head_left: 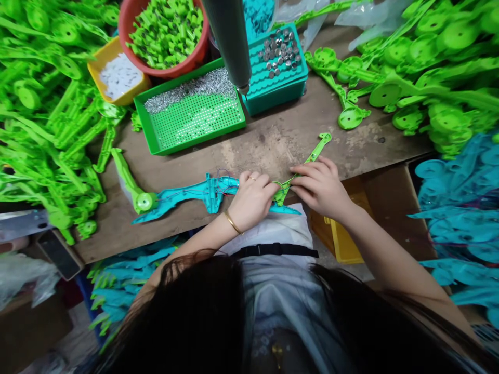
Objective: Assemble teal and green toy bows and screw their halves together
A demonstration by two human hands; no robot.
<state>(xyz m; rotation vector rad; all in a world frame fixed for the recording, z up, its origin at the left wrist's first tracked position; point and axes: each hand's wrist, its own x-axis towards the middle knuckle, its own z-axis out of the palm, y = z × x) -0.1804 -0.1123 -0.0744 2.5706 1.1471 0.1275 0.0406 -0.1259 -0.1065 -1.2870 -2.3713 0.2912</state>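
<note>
A blue plastic bow-shaped shell [210,193] lies along the front edge of the bench, thin wires running over it. At its left end sits a green plastic arm with a round hub [145,201]. My left hand [253,200] is over the shell's right part, its closed fingers pinching the near end of a second green plastic arm [283,194]. My right hand [320,186] pinches the same green arm from the right, with the arm's hooked tip sticking out beyond the fingers. My fingertips hide part of the wire and the joint there.
A green perforated basket [191,122] of small screws stands behind, beside a teal box [275,96] topped with metal discs. A dark screwdriver [230,47] hangs above. Green parts heap at left [47,104] and right [436,67]. A red bowl [123,26] and yellow tray [95,67] hold small pieces.
</note>
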